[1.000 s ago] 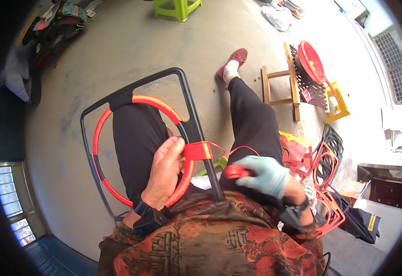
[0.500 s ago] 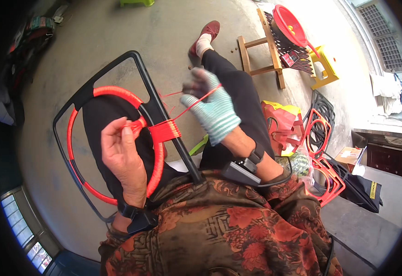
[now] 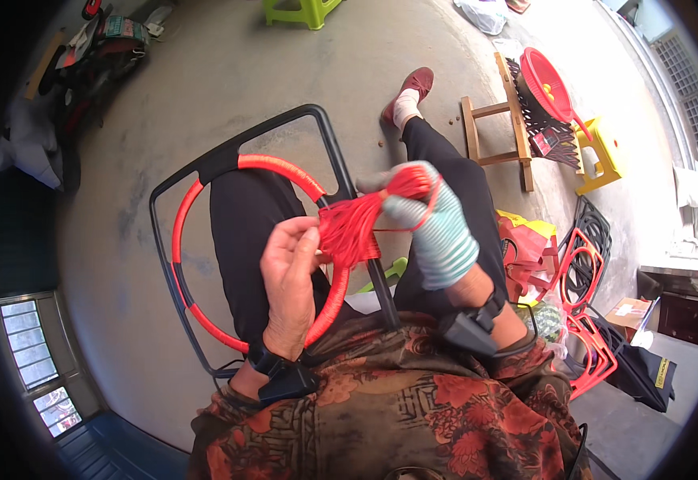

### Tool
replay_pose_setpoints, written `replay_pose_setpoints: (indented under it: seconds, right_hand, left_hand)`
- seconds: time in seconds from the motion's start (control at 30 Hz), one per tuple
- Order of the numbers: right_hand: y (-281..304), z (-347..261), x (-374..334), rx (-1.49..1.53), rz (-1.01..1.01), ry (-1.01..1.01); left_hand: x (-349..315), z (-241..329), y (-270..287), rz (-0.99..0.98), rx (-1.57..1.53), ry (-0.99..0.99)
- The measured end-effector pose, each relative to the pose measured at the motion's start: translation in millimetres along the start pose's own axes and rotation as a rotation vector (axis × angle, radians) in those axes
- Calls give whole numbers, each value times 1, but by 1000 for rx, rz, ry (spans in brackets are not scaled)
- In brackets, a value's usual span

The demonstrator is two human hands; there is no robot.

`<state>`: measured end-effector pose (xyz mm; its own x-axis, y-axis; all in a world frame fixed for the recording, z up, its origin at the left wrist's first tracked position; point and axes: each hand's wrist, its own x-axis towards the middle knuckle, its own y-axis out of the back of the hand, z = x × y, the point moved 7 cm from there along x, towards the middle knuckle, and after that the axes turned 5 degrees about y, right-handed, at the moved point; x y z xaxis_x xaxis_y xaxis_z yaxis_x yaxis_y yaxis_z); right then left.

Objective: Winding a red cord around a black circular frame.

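Observation:
A black metal frame lies across my lap, with a ring inside it largely wrapped in glossy orange-red cord. My right hand, in a striped pale green and white glove, is closed around one end of a loose hank of red cord. The hank stretches leftward in front of the frame's right bar, hiding the joint with the ring. At its left end my bare left hand is closed, thumb and fingers pinching strands of the cord.
To the right are a wooden stool frame, a red basket and a yellow stool. Bags and more red-wrapped frames lie by my right leg. A green stool stands at the far side.
The red hank has passed from my left hand over to my right, which now grips it beside the frame. The view has shifted, so everything sits lower and further right.

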<state>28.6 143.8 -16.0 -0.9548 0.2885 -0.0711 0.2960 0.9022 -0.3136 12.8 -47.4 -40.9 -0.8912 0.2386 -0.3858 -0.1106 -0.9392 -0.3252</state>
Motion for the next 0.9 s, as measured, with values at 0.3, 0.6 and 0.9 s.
replay_pose_setpoints:
  seconds: [0.3,0.6,0.9]
  right_hand:
    - [53,-19,-16,-1015,-110,403]
    - [38,-23,-44,-89,-28,-104]
    - [-123,19,-80,-968,-1034,364]
  left_hand:
    - [-7,-28,-18,-412,-158,600]
    - [8,-46,-16,-328,-409,643]
    - [4,-62,-24,-355,-336,694]
